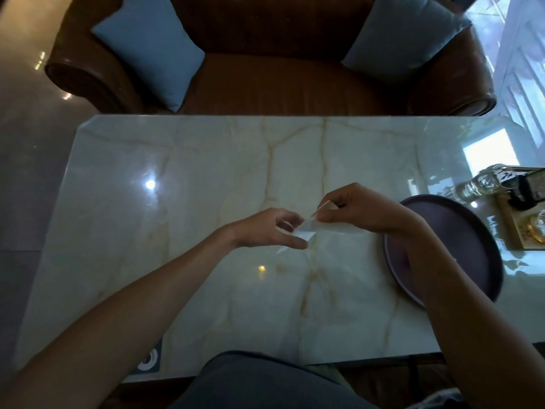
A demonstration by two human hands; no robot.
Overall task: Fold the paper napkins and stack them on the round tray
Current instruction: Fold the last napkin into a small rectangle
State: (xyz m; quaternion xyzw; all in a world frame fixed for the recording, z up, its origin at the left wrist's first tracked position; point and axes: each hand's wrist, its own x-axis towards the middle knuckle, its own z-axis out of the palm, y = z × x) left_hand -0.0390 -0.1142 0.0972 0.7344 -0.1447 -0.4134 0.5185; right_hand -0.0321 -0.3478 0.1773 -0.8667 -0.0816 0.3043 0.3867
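A white paper napkin is held just above the marble table, between both hands near the table's middle. My left hand pinches its lower left part with thumb and fingers. My right hand grips its upper corner, which sticks up as a small point. Part of the napkin runs under my right hand toward the tray. The round dark tray lies at the right, partly hidden by my right forearm; I see no napkins on its visible part.
A glass bottle lies beside a wooden tray with dark items at the far right edge. A brown leather armchair with two blue cushions stands beyond the table. My lap is at the near edge.
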